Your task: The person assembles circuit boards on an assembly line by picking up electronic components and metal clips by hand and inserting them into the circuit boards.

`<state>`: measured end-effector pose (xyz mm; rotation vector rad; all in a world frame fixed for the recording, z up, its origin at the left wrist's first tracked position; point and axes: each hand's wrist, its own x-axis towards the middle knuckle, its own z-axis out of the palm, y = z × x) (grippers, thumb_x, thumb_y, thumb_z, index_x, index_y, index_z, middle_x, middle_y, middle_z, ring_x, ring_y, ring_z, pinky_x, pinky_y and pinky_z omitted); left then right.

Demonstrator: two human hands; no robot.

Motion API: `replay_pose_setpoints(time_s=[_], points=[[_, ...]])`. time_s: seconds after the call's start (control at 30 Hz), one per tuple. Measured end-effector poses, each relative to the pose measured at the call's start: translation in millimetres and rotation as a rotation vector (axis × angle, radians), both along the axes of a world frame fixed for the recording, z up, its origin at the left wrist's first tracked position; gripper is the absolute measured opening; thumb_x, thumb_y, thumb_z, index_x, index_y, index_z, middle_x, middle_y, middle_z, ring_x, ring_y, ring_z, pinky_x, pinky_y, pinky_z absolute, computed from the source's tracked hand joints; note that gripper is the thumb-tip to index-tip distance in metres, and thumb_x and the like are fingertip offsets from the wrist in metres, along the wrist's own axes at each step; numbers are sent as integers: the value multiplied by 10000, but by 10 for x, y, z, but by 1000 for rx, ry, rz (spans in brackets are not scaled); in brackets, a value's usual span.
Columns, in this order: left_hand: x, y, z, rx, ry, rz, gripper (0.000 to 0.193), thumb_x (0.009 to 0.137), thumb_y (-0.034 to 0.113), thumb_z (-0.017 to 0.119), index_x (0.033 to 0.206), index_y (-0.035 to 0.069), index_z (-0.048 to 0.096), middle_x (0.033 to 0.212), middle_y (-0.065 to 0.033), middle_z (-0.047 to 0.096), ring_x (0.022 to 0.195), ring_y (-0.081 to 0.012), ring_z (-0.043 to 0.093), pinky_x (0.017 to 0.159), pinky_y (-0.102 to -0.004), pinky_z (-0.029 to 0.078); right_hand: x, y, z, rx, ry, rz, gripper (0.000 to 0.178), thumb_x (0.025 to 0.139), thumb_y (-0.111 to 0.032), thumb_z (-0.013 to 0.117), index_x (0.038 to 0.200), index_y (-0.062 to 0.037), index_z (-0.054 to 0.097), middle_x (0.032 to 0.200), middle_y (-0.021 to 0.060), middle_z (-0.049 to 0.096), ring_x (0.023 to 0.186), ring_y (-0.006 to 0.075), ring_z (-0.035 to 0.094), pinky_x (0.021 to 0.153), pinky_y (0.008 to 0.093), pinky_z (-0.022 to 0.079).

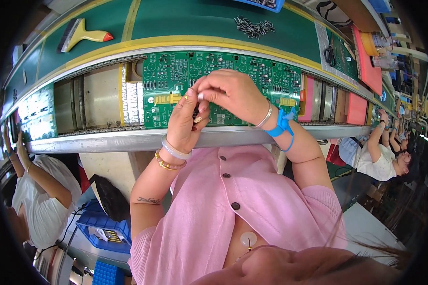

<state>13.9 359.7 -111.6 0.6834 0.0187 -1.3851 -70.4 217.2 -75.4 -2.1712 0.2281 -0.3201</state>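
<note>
A large green circuit board [161, 71], dotted with small parts and yellow pieces, lies on the conveyor in front of me. Just above its middle, my left hand [186, 116] is closed, palm turned up, its fingertips meeting those of the other hand. My right hand [235, 94] reaches across from the right with thumb and forefinger pinched together. Whatever sits between the fingers is too small and covered to make out. A blue wrist strap [283, 124] circles my right wrist, and a pale bangle [175, 149] my left.
Beyond the rail [214, 46] lie a yellow-handled brush [88, 35] and a pile of small leaded parts [254, 27]. A blue bin [266, 4] stands farther back. At left, another person's hands [20, 149] are by a second board [37, 111]. More people sit at right.
</note>
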Motion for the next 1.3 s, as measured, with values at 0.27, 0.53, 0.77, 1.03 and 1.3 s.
replay_pose_setpoints(time_s=[0.27, 0.53, 0.77, 1.03, 1.3], points=[[74, 180, 43, 70, 252, 105, 300, 965, 180, 411, 1221, 27, 442, 908, -49, 530, 628, -82, 392, 464, -173, 276, 331, -113, -271, -88, 29, -90, 102, 799, -83, 612, 898, -64, 625, 845, 69, 626, 770, 231, 600, 670, 317, 480], [89, 247, -57, -32, 213, 71, 316, 986, 256, 394, 1183, 20, 467, 896, -48, 570, 563, -55, 359, 432, -171, 253, 461, -86, -370, -254, -18, -48, 92, 759, -88, 635, 844, -69, 605, 820, 51, 610, 789, 248, 571, 686, 348, 472], [86, 214, 9, 93, 247, 97, 281, 988, 262, 390, 1123, 40, 496, 789, -11, 498, 548, -51, 319, 412, -165, 234, 473, -80, -347, -352, -7, -23, 95, 756, -99, 631, 843, -72, 607, 810, 52, 599, 794, 249, 560, 692, 356, 469], [68, 212, 4, 119, 236, 123, 280, 983, 299, 399, 1046, 51, 515, 742, 8, 453, 536, -41, 303, 402, -165, 213, 510, -22, -339, -437, -4, 5, 102, 744, -123, 647, 834, -84, 618, 831, 42, 588, 800, 243, 553, 691, 348, 471], [95, 181, -45, 73, 330, 198, 295, 963, 360, 433, 890, 85, 511, 721, 24, 454, 503, -41, 303, 400, -173, 199, 264, 204, 74, -359, -164, 99, 169, 683, -123, 701, 820, -85, 610, 849, 51, 551, 808, 244, 537, 678, 342, 466]])
